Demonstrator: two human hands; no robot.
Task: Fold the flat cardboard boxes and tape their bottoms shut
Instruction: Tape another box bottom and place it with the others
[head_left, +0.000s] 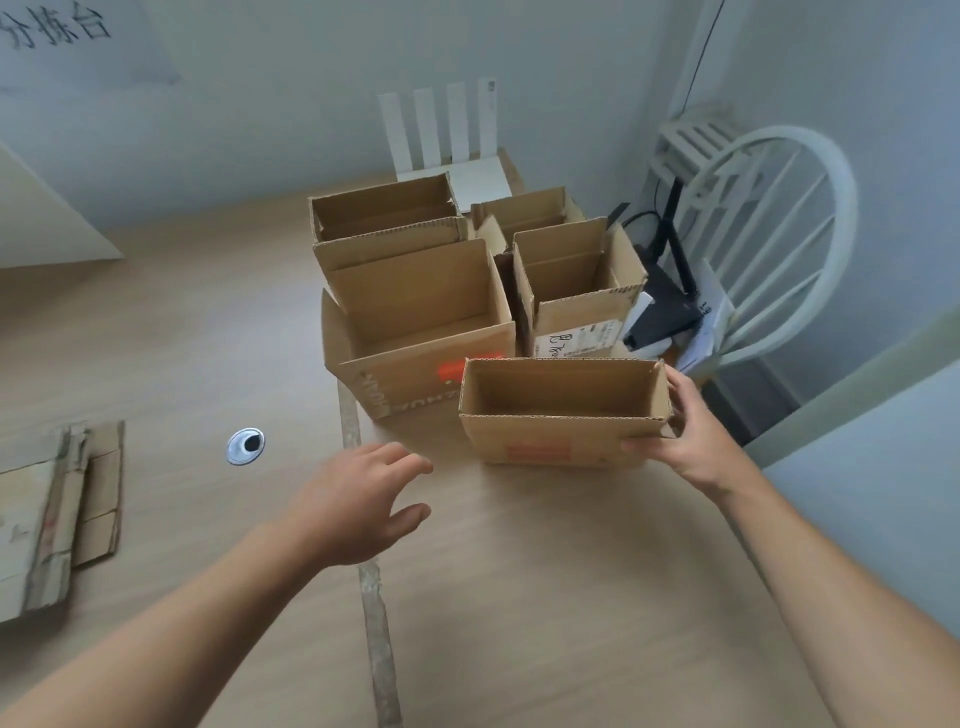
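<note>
brown corrugated cardboard box (563, 415) has an orange-red label, pale wood-grain table (208, 332), white spindle-back chair (769, 234), grey walls

Flat cardboard stack (47, 514) — cut off by the left edge, its full outline not shown. Wall sign (57, 28) cropped at top and left; characters only partly legible. Near box (563, 415): its bottom is hidden, so any tape there cannot be judged; its right end wall is covered by the right hand (685, 436). Label on the small box behind (576, 338) — print too small to read, lower part hidden by the near box. Both forearms run out of the bottom edge. Tape strip (374, 597) is blurred and cropped below.
</note>
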